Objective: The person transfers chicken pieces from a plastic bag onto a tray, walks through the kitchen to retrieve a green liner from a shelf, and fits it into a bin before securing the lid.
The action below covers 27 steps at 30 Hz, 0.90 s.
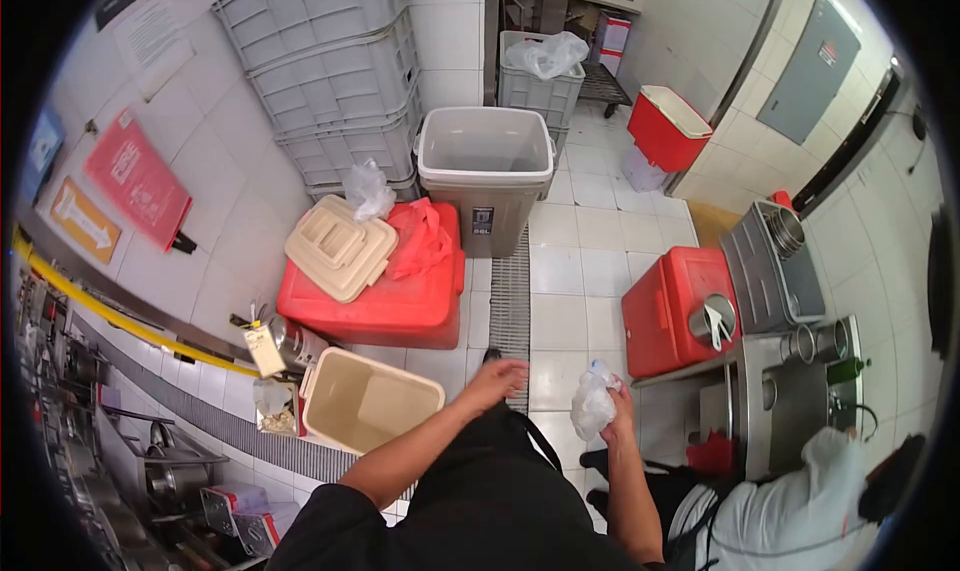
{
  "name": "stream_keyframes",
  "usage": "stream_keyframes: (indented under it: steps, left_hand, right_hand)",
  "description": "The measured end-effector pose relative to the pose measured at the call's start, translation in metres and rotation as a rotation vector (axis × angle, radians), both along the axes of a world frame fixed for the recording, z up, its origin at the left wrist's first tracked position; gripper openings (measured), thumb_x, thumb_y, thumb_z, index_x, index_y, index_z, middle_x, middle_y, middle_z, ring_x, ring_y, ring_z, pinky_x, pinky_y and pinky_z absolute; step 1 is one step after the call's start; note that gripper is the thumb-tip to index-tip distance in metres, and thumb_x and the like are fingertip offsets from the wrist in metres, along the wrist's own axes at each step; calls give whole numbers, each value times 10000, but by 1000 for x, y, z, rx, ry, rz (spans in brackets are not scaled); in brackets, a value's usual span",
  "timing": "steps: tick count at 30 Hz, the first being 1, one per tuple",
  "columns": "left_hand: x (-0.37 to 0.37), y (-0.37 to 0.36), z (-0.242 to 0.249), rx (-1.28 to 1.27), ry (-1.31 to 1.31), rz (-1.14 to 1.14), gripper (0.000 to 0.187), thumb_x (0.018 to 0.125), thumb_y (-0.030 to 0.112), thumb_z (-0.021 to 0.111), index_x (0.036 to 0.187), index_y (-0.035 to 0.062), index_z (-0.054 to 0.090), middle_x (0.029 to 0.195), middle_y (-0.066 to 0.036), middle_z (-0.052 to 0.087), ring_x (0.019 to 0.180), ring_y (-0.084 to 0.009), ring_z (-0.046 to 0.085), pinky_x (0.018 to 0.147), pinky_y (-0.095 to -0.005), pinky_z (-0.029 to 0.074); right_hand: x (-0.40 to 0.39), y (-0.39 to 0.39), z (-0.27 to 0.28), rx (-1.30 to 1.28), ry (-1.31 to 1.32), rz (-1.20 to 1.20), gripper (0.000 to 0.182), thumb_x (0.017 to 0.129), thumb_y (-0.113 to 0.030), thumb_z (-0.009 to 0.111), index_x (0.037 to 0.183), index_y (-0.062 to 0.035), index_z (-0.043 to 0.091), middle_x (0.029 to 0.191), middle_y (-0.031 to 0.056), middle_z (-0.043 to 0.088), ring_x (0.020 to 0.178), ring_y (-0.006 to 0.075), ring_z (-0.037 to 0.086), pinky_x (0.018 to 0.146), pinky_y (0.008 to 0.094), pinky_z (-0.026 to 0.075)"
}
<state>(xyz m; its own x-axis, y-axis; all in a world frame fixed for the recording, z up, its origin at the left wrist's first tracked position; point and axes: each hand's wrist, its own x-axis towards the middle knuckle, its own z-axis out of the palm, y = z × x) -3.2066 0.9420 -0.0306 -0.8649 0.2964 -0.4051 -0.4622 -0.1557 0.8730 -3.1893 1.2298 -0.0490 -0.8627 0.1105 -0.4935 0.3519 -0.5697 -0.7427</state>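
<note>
My right hand (620, 411) is closed on a crumpled clear plastic bag (594, 403), held over the white floor tiles. My left hand (495, 382) is in front of my body with its fingers slightly curled and apart, and nothing shows in it. Below and left of that hand stands an open beige bin (365, 403). Farther ahead is a tall grey bin (486, 171) without a lid. Beside it, a red cooler box (420, 306) bears a beige lid (340, 248), a red plastic bag (419, 243) and another clear bag (369, 190).
Stacked grey crates (325, 81) line the left wall. At right are another red cooler (675, 306), a grey crate (770, 271) and a metal sink counter (790, 411). A person in a white top (780, 506) is close on my right. A floor drain grate (510, 291) runs ahead.
</note>
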Motion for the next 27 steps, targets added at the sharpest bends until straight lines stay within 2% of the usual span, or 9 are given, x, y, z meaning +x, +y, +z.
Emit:
stream_keyframes:
  steps: [6, 8, 10, 14, 15, 18, 20, 24, 27]
  left_hand:
    - [-228, -129, -86, 10, -35, 432, 236, 939, 144, 533, 1141, 70, 631, 923, -30, 660, 827, -124, 642, 689, -277, 534]
    - [-319, -170, -86, -152, -41, 597, 241, 922, 138, 530, 1110, 33, 639, 945, -87, 679, 840, -186, 654, 720, -320, 538]
    - [-413, -226, -141, -634, 182, 708, 275, 882, 176, 571, 1081, 2, 648, 987, -163, 688, 867, -259, 660, 765, -364, 525]
    - [-539, -286, -161, -961, 152, 850, 401, 819, 295, 610, 1067, -16, 656, 1031, -237, 676, 966, -355, 651, 860, -424, 492]
    - [-562, -299, -173, -1123, 104, 821, 438, 804, 334, 614, 1062, -17, 661, 1042, -253, 670, 998, -380, 643, 881, -439, 482]
    - [-608, -321, -159, -985, -51, 582, 492, 787, 365, 604, 1075, -32, 647, 1073, -289, 645, 1039, -427, 609, 923, -465, 458]
    - [-629, -329, -173, -1050, -45, 614, 485, 782, 354, 596, 1070, -33, 642, 1069, -297, 638, 1031, -437, 604, 920, -461, 458]
    - [-651, -337, -175, -1019, -145, 578, 486, 747, 335, 612, 1067, -29, 642, 1056, -278, 650, 1028, -419, 614, 918, -453, 462]
    - [-655, -338, -172, -1020, -175, 577, 486, 721, 322, 628, 1059, -25, 649, 1050, -266, 657, 1027, -409, 619, 914, -442, 465]
  right_hand:
    - [-139, 7, -44, -79, -134, -22, 255, 904, -88, 497, 1148, -72, 570, 980, 100, 654, 876, 250, 671, 742, 403, 580]
    - [-210, 0, -47, -89, -191, 9, 249, 915, -132, 497, 1143, -72, 576, 973, 99, 655, 867, 245, 672, 743, 402, 580]
    - [-281, -8, -57, -149, -220, 174, 271, 926, -202, 495, 1129, -46, 584, 963, 100, 658, 854, 243, 673, 751, 402, 577]
    - [-453, -38, -79, 5, -141, 271, 309, 919, -197, 509, 1142, 6, 575, 977, 99, 659, 864, 242, 672, 774, 400, 571]
    - [-498, -50, -79, 41, -98, 261, 313, 912, -174, 508, 1157, 9, 571, 994, 102, 658, 880, 242, 668, 787, 393, 566]
    - [-618, -83, -87, 165, 27, 260, 344, 882, -136, 543, 1192, 13, 563, 1041, 110, 651, 923, 238, 655, 809, 362, 544]
    - [-683, -108, -88, 373, -63, 260, 331, 881, -136, 592, 1183, -1, 581, 1043, 110, 651, 953, 209, 628, 820, 324, 498]
    - [-749, -134, -124, 586, -70, 317, 390, 825, -173, 650, 1171, -2, 596, 1031, 125, 668, 927, 230, 638, 812, 335, 490]
    - [-767, -133, -151, 871, -43, 495, 335, 814, -175, 657, 1095, 4, 622, 898, 80, 671, 773, 201, 629, 712, 338, 490]
